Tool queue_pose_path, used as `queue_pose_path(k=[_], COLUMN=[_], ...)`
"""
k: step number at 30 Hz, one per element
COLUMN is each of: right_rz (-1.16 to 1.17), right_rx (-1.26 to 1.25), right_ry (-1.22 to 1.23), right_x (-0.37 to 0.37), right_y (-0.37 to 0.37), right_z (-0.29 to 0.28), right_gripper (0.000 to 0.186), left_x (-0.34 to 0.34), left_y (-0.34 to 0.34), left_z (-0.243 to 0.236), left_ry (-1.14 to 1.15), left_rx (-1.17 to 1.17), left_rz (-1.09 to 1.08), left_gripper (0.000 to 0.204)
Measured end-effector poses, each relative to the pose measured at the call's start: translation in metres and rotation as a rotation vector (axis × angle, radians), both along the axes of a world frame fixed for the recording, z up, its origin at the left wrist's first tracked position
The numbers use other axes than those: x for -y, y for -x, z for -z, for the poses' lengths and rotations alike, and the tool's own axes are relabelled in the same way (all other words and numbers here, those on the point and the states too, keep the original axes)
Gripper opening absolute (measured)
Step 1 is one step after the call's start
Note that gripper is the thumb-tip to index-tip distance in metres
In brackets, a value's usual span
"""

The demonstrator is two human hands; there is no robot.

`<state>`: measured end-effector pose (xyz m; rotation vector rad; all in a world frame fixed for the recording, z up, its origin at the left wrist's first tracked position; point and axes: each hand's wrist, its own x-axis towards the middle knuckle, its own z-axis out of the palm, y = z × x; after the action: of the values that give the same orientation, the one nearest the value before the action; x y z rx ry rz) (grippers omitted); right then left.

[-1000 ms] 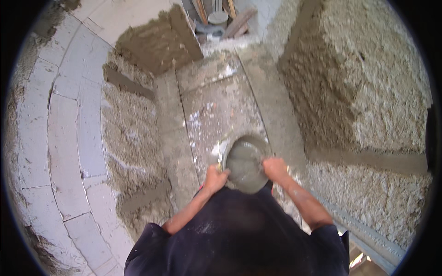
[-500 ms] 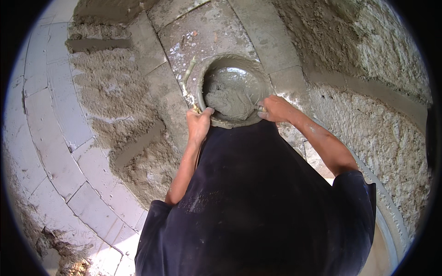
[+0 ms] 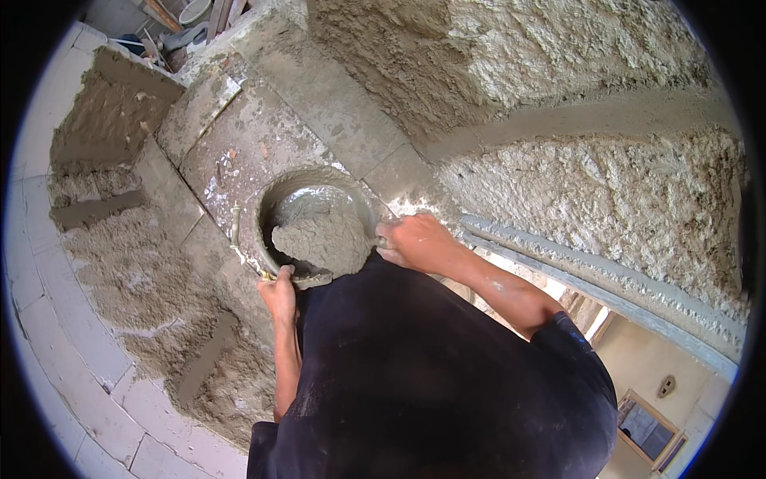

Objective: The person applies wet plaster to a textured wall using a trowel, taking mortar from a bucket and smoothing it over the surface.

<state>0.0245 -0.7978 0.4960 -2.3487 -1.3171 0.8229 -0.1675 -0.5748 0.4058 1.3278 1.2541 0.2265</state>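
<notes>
A round bucket (image 3: pixel 268 193) coated in grey cement holds a heap of wet mortar (image 3: pixel 319 239) and sits against my dark shirt at the center. My left hand (image 3: pixel 279 290) is closed on the bucket's near left edge. My right hand (image 3: pixel 408 239) is closed on its right side, fingertips at the rim. A thin, pale yellowish stick-like piece (image 3: pixel 236 223) lies just left of the bucket; I cannot make out what it is.
The bucket is over a stained floor of slabs (image 3: pixel 223 136). On the right are rough mortar-coated walls (image 3: pixel 590 191) and a long ledge (image 3: pixel 606 291); on the left, pale blocks (image 3: pixel 64 303) with mortar patches. A white pail (image 3: pixel 195 11) and timber offcuts lie at the top.
The view has rotated, so the bucket and both hands now appear further left. An opening below the right ledge has come into view. Both hands stay on the bucket.
</notes>
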Motion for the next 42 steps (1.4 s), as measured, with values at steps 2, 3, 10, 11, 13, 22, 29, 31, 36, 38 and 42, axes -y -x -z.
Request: queue_pose_path(k=[2,3,10,11,13,22,29,31,36,38,42], right_rz=[0.07,0.106,1.017,0.994,0.846,0.013,-0.166,-0.103,-0.064,-0.052,-0.001], right_rx=[-0.284,-0.425,-0.264,-0.169,-0.067,0.488,-0.042,-0.108,-0.15,-0.116,-0.057], right_ry=[-0.04,-0.057,0.144,0.127,0.234,0.19,0.263,0.187,0.255,0.282,0.224], right_x=[0.026,0.041,0.178,0.186,0.161,0.014,-0.015,-0.003,0.004,0.014,0.025], right_y=[-0.028,-0.047,-0.191,-0.187,-0.158,-0.027,0.013,0.016,0.007,0.007,-0.002], right_z=[-0.009,-0.015,-0.108,-0.134,-0.152,0.032,0.099,0.108,0.081,0.092,0.063], right_gripper=[0.026,0.025,0.021,0.022,0.023,0.017,0.021,0.024,0.03,0.03,0.033], left_x=[0.007,0.007,0.006,0.014,0.017,0.02,0.035,0.031,0.041,0.036,0.031], left_y=[-0.006,-0.005,0.004,-0.007,-0.01,-0.025,-0.028,-0.021,-0.005,-0.003,0.002], left_z=[-0.008,-0.004,0.007,-0.004,0.001,-0.017,-0.012,-0.017,-0.011,-0.007,0.003], left_ry=[-0.002,0.03,0.075,0.055,-0.007,0.016,0.028,0.078,-0.034,-0.054,-0.004], left_rx=[0.017,0.035,-0.086,-0.044,-0.093,-0.071,0.062,0.041,0.018,0.025,0.06], left_rz=[-0.025,-0.013,0.057,0.007,0.026,0.122,0.067,0.101,0.131,0.091,0.053], left_gripper=[0.007,0.008,0.011,0.012,0.012,0.014,0.014,0.015,0.013,0.013,0.016])
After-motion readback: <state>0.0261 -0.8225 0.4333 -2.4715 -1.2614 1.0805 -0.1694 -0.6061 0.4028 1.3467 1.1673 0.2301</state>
